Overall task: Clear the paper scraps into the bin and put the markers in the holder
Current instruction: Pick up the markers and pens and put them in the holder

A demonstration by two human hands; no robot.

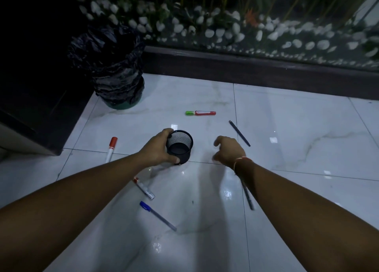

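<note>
We see the holder (pixel 180 146), a small black mesh cup, empty, upright on the white tiled floor (pixel 287 132); left hand (pixel 158 148) clamped around it, right hand (pixel 227 150) loosely open beside it.

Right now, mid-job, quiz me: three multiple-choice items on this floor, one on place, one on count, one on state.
1. Where does the bin stand?
A. far left corner
B. beside the right hand
C. nearest the camera

2. How many pens and markers lie on the floor?
A. two
B. six
C. nine

3. What state is the mesh holder in?
A. full of markers
B. lying on its side
C. upright, empty, gripped by the left hand

Answers: 1 A, it sits by the dark cabinet; 2 B, six lie scattered; 3 C, its inside shows bare.
</note>
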